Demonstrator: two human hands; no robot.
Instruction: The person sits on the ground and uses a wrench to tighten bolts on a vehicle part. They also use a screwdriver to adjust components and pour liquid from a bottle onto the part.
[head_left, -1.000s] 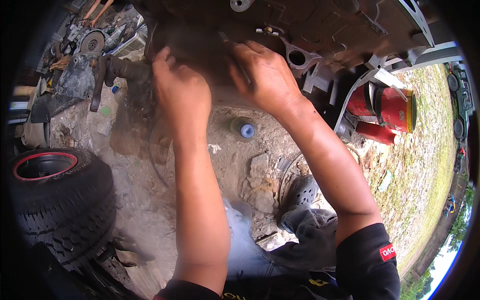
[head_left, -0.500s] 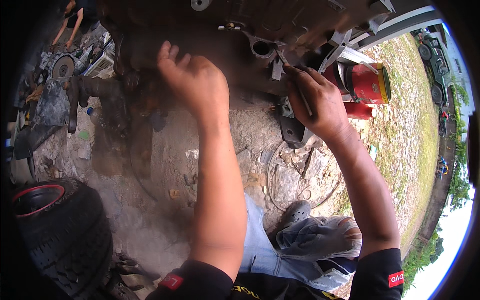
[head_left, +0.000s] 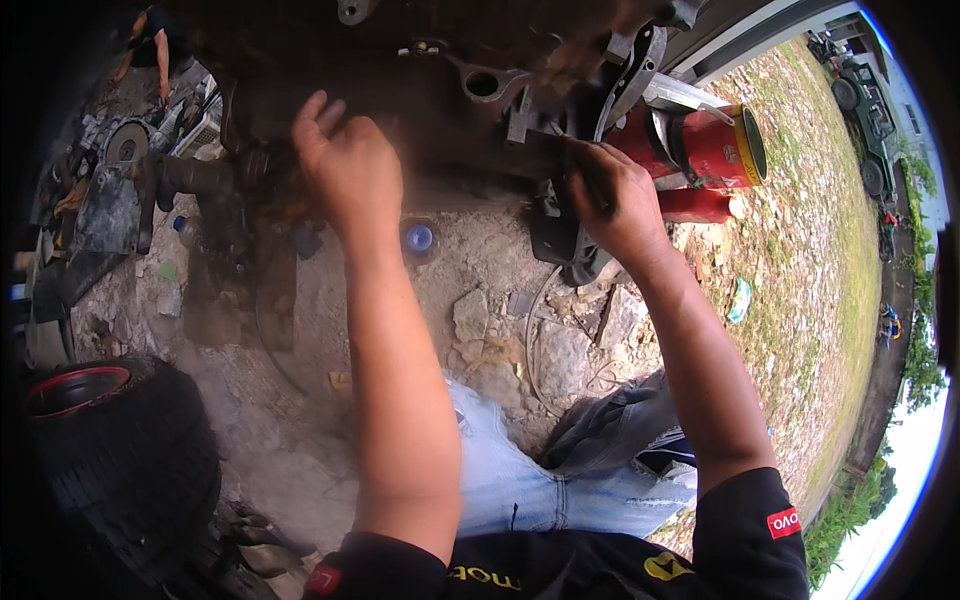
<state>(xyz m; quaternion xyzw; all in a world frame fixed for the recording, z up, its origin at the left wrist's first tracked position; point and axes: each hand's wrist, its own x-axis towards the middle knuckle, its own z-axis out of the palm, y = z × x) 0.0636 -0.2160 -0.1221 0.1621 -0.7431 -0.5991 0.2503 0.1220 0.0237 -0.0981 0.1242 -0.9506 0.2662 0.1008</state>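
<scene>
A large dark brown metal casting, like an engine block [head_left: 430,130], spans the top of the view. In front of its dusty face is my left hand [head_left: 350,170], raised, with its fingers apart and partly blurred; I see nothing in it. My right hand [head_left: 615,195] is closed around a slim metal tool [head_left: 556,128], probably a scraper. Its pale tip points up and left, near a protruding metal lug [head_left: 519,115]; whether it touches the casting I cannot tell. A flange with a round hole [head_left: 483,84] lies above and left of the tip.
Red buckets [head_left: 715,148] stand right of my right hand. A tyre [head_left: 130,450] lies at lower left, near drifting dust. Metal parts [head_left: 125,145] are piled at far left, where another person [head_left: 150,45] reaches down. Stones and a blue-capped bottle [head_left: 419,238] lie below the casting.
The view has shifted a little. The tool in my right hand has moved from the holed flange to below and right of it. My left hand is still raised, and its fingers have shifted.
</scene>
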